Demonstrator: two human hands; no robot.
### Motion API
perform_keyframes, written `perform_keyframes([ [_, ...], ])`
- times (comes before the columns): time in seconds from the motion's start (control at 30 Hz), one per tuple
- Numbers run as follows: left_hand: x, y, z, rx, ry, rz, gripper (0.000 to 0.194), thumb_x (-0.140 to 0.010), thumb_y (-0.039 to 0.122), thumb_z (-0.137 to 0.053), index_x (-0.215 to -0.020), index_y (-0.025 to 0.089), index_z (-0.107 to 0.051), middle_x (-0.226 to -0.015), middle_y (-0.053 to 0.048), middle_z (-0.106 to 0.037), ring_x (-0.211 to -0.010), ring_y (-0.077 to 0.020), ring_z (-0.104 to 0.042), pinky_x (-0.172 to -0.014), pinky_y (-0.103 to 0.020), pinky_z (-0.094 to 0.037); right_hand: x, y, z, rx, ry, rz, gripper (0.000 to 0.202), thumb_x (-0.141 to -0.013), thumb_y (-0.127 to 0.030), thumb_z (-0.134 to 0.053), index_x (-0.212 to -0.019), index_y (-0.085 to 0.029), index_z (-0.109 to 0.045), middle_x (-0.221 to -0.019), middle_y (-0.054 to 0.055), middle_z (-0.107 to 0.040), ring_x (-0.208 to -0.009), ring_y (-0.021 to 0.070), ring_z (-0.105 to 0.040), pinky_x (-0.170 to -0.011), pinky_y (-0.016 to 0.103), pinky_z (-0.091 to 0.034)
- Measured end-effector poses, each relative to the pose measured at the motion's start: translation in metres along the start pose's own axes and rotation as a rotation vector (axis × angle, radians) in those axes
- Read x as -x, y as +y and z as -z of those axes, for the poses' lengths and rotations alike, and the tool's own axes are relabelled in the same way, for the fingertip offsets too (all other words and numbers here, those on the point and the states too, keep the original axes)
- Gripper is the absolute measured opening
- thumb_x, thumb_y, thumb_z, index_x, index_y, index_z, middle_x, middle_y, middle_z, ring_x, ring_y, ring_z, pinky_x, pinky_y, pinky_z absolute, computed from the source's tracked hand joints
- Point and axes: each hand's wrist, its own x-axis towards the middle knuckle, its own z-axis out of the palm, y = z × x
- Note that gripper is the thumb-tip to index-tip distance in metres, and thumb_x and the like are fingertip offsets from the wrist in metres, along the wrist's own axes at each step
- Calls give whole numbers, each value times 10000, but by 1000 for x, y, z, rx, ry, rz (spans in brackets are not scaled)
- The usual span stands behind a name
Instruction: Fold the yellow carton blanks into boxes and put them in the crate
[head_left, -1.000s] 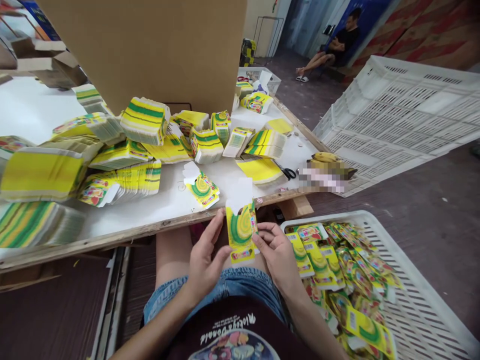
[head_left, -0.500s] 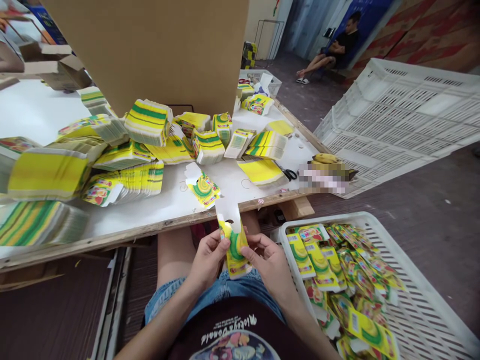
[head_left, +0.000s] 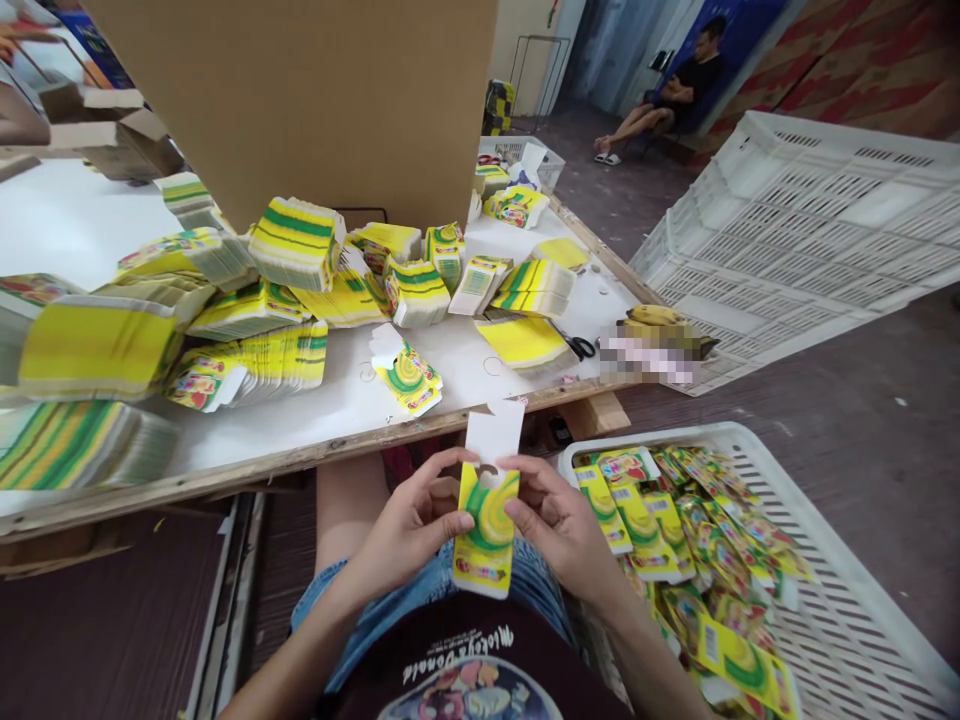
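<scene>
A small yellow and green carton [head_left: 486, 530] is upright over my lap, its white flap raised at the top and a round cut-out below the flap. My left hand [head_left: 429, 510] grips its left edge between thumb and fingers. On the right edge, my right hand [head_left: 551, 515] holds it the same way. Another flattened carton [head_left: 407, 375] lies alone near the table's front edge. Stacks of flat yellow and green cartons [head_left: 296, 245] spread across the table [head_left: 352, 385]. To my right, a white plastic basket [head_left: 840, 560] holds many folded cartons [head_left: 645, 530].
A tall brown cardboard box [head_left: 300, 100] stands at the table's back. Black-handled scissors [head_left: 581, 346] and bananas [head_left: 656, 317] lie near the right corner. White crates [head_left: 795, 220] are stacked beyond. A person [head_left: 679, 90] sits at the back right; another person's arm [head_left: 22, 115] shows far left.
The carton has come slightly right and turned so its printed front faces me squarely. Both hands have shifted with it, their fingers now nearer its upper edges.
</scene>
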Motion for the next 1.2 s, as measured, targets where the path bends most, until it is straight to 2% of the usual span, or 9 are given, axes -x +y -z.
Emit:
perform_keyframes([
  [0.1,2,1,-2,58,-56,55,344,-777,179,-735,-1039,205,-515,-898,-30,-693,-782,-140,-656,-690,-223,-486,-1,-2,7,170,-33,37,176,-941,-323,-543,-898,-200,-662,-827,29,-652,-771,161,-618,-687,254,-479],
  [0.17,1,0,-5,77,-51,52,449,-785,180,-731,-1144,238,-467,-898,-22,-697,-765,-133,-658,-674,-216,-480,-2,-2,8,245,8,78,223,-945,-315,-537,-808,-195,-666,-788,24,-637,-750,155,-605,-682,252,-464],
  [0.3,-1,-2,-7,53,-66,51,746,-795,192,-724,-1396,277,-291,-975,-56,-710,-832,-171,-679,-725,-263,-501,-4,1,6,165,137,90,253,-933,-318,-558,-1177,-253,-574,-968,41,-670,-820,173,-630,-723,281,-493],
  [0.43,-3,-4,-4,-56,10,3,468,-801,213,-710,-1241,189,-551,-1080,-98,-699,-943,-207,-666,-793,-289,-507,-6,-2,13,324,114,214,277,-951,-389,-494,-1076,-248,-696,-1102,81,-647,-1043,233,-586,-910,368,-444],
  [0.63,-2,-4,-9,-166,105,-21,461,-841,216,-650,-1290,216,-547,-1223,-105,-662,-1093,-237,-624,-930,-347,-486,-6,-8,11,362,34,-118,373,-846,-334,-631,-1197,-217,-588,-708,-33,-551,-565,121,-473,-518,236,-369],
  [0.8,-4,0,-12,-79,62,57,496,-812,243,-682,-1284,203,-532,-1136,-113,-704,-1008,-240,-667,-870,-350,-513,-5,-8,0,412,97,-128,269,-832,-227,-587,-1092,-216,-520,-557,-105,-363,-490,100,-383,-478,215,-285],
  [0.93,-7,-2,-12,-33,80,35,500,-779,236,-722,-1244,190,-546,-1021,-98,-738,-919,-225,-693,-801,-315,-525,-3,-7,-7,463,59,-112,292,-841,-227,-574,-1126,-228,-506,-525,-117,-349,-471,107,-396,-489,222,-290],
  [1.03,-8,-5,-12,-67,87,13,488,-806,221,-694,-1265,195,-532,-1067,-101,-727,-948,-219,-685,-820,-311,-522,-3,-5,-8,578,129,-93,348,-811,-278,-636,-1140,-240,-528,-584,-90,-438,-517,128,-451,-536,241,-354],
  [1.2,-8,-6,-11,-161,77,-13,453,-843,194,-637,-1281,209,-525,-1185,-106,-685,-1073,-231,-643,-929,-345,-485,-6,2,-1,706,232,-15,351,-790,-258,-656,-1129,-246,-569,-992,36,-620,-808,198,-571,-699,296,-446],
])
